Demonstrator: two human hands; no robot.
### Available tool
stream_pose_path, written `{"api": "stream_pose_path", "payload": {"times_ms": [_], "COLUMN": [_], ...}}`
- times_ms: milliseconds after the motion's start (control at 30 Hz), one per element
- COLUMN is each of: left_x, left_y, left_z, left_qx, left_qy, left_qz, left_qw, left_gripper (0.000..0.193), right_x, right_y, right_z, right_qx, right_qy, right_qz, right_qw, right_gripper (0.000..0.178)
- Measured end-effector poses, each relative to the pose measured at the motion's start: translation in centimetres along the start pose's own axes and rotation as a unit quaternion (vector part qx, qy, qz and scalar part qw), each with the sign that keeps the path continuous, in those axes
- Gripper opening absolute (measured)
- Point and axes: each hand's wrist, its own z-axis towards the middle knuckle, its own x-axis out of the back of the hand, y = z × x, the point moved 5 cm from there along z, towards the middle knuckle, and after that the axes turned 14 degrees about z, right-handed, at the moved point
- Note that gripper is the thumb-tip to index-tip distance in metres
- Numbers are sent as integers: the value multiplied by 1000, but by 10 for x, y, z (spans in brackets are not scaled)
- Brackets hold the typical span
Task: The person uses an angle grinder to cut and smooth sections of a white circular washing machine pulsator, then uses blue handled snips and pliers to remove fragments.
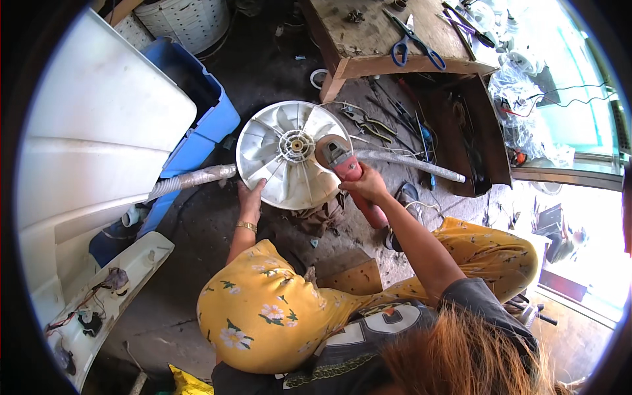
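Note:
A round white plastic washing-machine pulsator (pixel 266 141), ribbed with a metal hub at its centre, is tilted toward me above the floor. My left hand (pixel 251 199) grips its lower left rim, thumb on the ribbed face and the other fingers hidden behind. My right hand (pixel 368 185) is closed round the body of a red angle grinder (pixel 349 169). The grinder's disc and metal head overlap the right part of the pulsator; whether the disc touches the plastic I cannot tell. A crumpled brown cloth (pixel 321 220) lies under the pulsator.
A wooden table (pixel 368 33) with scissors (pixel 413 45) stands ahead. Pliers (pixel 372 125), a grey corrugated hose (pixel 415 163) and a rusty metal box (pixel 490 145) lie to the right. At left are a large white casing (pixel 99 118) and a blue plastic bin (pixel 214 115).

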Motion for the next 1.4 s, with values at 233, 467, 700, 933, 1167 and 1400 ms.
{"api": "stream_pose_path", "payload": {"times_ms": [233,467,700,933,1167,1400], "left_x": [1,3,4,0,11,1], "left_y": [-3,-2,-6,-23,-23,-10], "left_z": [1,-11,-17,-12,-25,-56], "left_qx": [-3,19,10,15,58,124], "left_qy": [-5,1,9,-14,-28,-43], "left_qz": [27,51,57,46,73,70], "left_qw": [1000,999,998,999,995,989], "left_gripper": [60,60,61,64,60,58], "right_x": [7,23,13,33,36,6], "right_y": [26,18,1,45,20,4], "right_z": [10,15,12,15,-2,-4], "right_qx": [5,0,5,-36,-26,-8], "right_qy": [-1,32,17,30,61,42], "right_qz": [116,57,24,61,20,26], "right_qw": [993,998,1000,997,998,999], "right_gripper": [95,95,92,97,97,89]}}
